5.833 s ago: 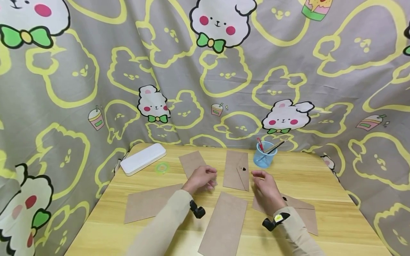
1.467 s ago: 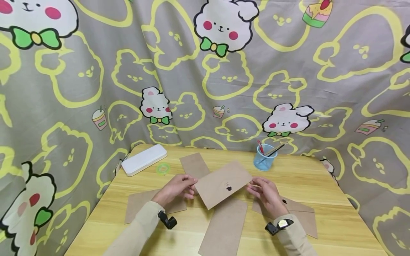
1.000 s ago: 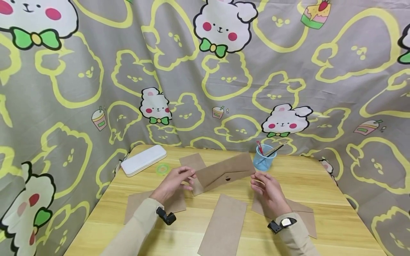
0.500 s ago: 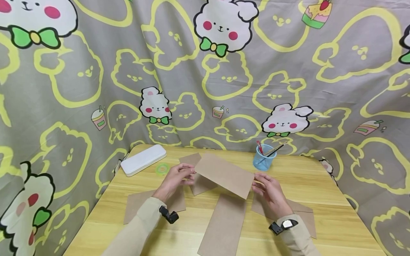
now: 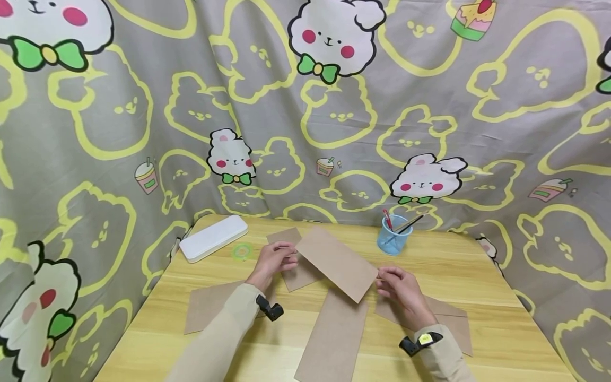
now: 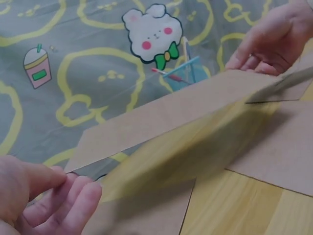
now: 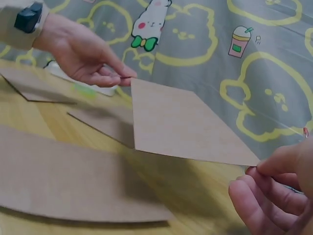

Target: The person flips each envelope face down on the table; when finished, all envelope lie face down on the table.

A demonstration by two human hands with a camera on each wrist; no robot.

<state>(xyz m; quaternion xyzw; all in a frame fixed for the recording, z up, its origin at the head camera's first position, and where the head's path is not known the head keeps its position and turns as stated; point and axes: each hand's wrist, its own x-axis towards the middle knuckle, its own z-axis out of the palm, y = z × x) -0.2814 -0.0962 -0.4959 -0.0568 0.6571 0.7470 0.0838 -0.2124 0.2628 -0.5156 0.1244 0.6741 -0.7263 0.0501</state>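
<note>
A brown kraft envelope (image 5: 339, 262) hangs above the table between both hands, its plain side toward the head camera. My left hand (image 5: 274, 261) pinches its far left corner between thumb and fingers. At the opposite corner, my right hand (image 5: 401, 291) pinches it with thumb and forefinger, the other fingers curled below. The left wrist view shows the left fingertips (image 6: 59, 172) right at the corner. In the right wrist view the envelope (image 7: 181, 125) stretches from one hand to the other. Its flap side is hidden. Beneath it lies another envelope (image 5: 331, 339), partly covered in the head view.
More brown envelopes lie around: one at the left (image 5: 207, 307), one behind the left hand (image 5: 284, 236), and a flapped one (image 5: 453, 321) under the right forearm. A blue mesh pen cup (image 5: 391, 243), a white case (image 5: 214, 239) and a greenish ring (image 5: 235, 251) stand farther back.
The envelope that lay flap side up near the pen cup is lifted and has been turned over, flap side then plain side showing. Lately the left hand has shifted right and the right hand lower.
</note>
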